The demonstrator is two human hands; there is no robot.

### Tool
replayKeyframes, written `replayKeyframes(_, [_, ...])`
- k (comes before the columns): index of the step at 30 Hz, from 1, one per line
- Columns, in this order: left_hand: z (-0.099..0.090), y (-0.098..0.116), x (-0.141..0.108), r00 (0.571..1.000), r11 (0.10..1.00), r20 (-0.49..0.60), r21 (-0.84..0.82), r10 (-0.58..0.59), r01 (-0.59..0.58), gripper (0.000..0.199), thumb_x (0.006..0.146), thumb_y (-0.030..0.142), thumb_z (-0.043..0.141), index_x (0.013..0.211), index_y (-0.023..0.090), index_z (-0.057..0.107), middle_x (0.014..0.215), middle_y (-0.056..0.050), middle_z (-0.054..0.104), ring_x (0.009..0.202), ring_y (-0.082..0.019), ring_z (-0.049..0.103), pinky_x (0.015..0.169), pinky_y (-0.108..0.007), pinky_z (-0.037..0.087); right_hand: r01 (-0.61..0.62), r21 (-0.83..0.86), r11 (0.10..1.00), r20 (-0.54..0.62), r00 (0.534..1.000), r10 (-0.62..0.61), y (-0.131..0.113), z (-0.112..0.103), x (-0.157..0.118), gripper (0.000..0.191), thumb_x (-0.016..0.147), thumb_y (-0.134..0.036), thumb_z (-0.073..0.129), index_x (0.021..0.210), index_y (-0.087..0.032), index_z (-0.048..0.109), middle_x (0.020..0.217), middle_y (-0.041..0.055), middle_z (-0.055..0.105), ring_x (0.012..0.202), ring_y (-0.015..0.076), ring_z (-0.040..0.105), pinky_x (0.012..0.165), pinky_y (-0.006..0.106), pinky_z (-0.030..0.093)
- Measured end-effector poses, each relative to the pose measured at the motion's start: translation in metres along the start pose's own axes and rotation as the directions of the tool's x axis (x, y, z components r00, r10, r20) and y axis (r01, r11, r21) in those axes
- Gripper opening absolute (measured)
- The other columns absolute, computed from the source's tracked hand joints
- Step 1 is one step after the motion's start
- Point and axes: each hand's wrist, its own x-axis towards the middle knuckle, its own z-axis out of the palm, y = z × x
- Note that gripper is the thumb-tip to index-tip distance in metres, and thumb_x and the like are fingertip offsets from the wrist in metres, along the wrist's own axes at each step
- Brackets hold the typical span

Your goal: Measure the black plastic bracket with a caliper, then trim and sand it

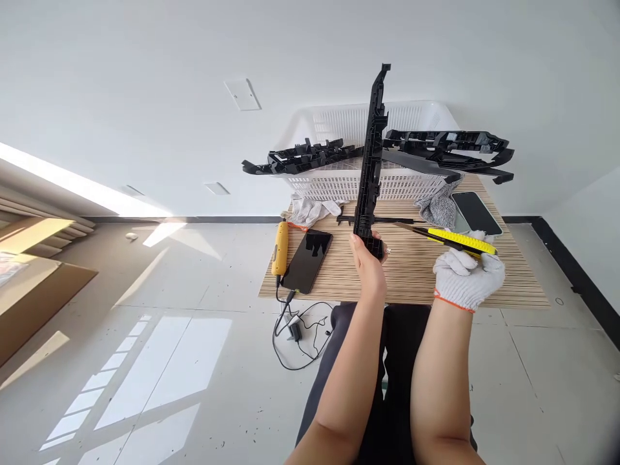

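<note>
On the left of the table [411,284], a yellow device [279,252] lies just beside a dark-screened tablet [307,261]; a loose white glove [307,211] rests behind them. Black cables [275,342] trail down to an adapter [294,331] near the table's front edge. At the right — a grey knit cloth [438,205] and a phone [477,213]. Farther left stands a cardboard box [43,297], near a beige curtain [41,242]; two white panels [243,95] sit on the wall [145,84].

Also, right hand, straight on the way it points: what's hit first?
Likely the right-side phone, just beyond the gloved right hand; height is unclear, so it might pass over.
</note>
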Motion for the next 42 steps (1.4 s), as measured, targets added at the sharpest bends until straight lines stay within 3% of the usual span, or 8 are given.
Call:
replayKeyframes(5, [0.002, -0.002, -0.002, 0.998, 0.994, 0.053, -0.105, -0.023, 0.028, 0.024, 0.100, 0.046, 0.050, 0.100, 0.024, 0.061, 0.089, -0.001, 0.060, 0.075, -0.011, 0.056, 0.072, -0.023, 0.046, -0.071, -0.137, 0.988, 0.048, 0.996, 0.078, -0.010, 0.002, -0.003, 0.027, 0.068, -0.022, 0.052, 0.092, -0.022, 0.063, 0.082, -0.0029, 0.068, 0.034, 0.0002, 0.023, 0.028, 0.014, 0.021])
replayKeyframes(9, [0.003, -0.001, 0.003, 0.983, 0.964, 0.124, -0.216, -0.134, 0.158, 0.026, 0.103, 0.036, 0.043, 0.097, 0.022, 0.064, 0.089, -0.002, 0.061, 0.083, -0.012, 0.061, 0.080, -0.023, 0.046, -0.052, -0.174, 0.983, -0.029, 0.998, 0.047, 0.003, 0.006, -0.001, 0.027, 0.070, -0.024, 0.049, 0.093, -0.022, 0.062, 0.086, -0.0012, 0.069, 0.035, 0.0005, 0.022, 0.029, 0.014, 0.019])
replayKeyframes(14, [0.000, 0.004, 0.009, 0.952, 0.899, 0.170, -0.319, -0.256, 0.299, 0.027, 0.100, 0.036, 0.041, 0.094, 0.022, 0.064, 0.092, -0.004, 0.062, 0.084, -0.014, 0.062, 0.079, -0.028, 0.047, -0.061, -0.228, 0.972, -0.031, 0.998, 0.055, 0.021, 0.007, 0.000, 0.024, 0.069, -0.026, 0.051, 0.089, -0.023, 0.063, 0.088, -0.0011, 0.070, 0.036, 0.0008, 0.025, 0.031, 0.015, 0.016])
replayKeyframes(19, [-0.003, 0.005, 0.011, 0.951, 0.896, 0.136, -0.321, -0.277, 0.307, 0.028, 0.095, 0.034, 0.038, 0.093, 0.022, 0.063, 0.094, -0.005, 0.063, 0.086, -0.016, 0.063, 0.080, -0.031, 0.046, -0.058, -0.321, 0.945, -0.074, 0.997, 0.036, 0.025, 0.011, -0.003, 0.022, 0.066, -0.030, 0.053, 0.086, -0.023, 0.062, 0.083, -0.0027, 0.069, 0.035, 0.0016, 0.020, 0.031, 0.017, 0.012])
replayKeyframes(31, [-0.007, 0.004, 0.011, 0.954, 0.893, 0.166, -0.342, -0.248, 0.292, 0.026, 0.093, 0.033, 0.041, 0.091, 0.021, 0.064, 0.093, -0.006, 0.063, 0.085, -0.016, 0.062, 0.076, -0.029, 0.046, -0.008, -0.254, 0.967, -0.028, 1.000, 0.001, 0.014, 0.001, 0.002, 0.025, 0.066, -0.027, 0.052, 0.087, -0.022, 0.062, 0.086, -0.0001, 0.069, 0.038, 0.0011, 0.027, 0.032, 0.015, 0.018])
replayKeyframes(42, [-0.006, 0.007, 0.010, 0.956, 0.912, 0.156, -0.293, -0.250, 0.286, 0.024, 0.090, 0.036, 0.043, 0.091, 0.022, 0.062, 0.096, -0.007, 0.063, 0.090, -0.018, 0.063, 0.078, -0.031, 0.046, -0.031, -0.216, 0.976, -0.075, 0.997, 0.015, 0.010, 0.008, -0.001, 0.023, 0.068, -0.025, 0.050, 0.087, -0.022, 0.063, 0.078, -0.0017, 0.068, 0.035, 0.0002, 0.022, 0.030, 0.013, 0.017])
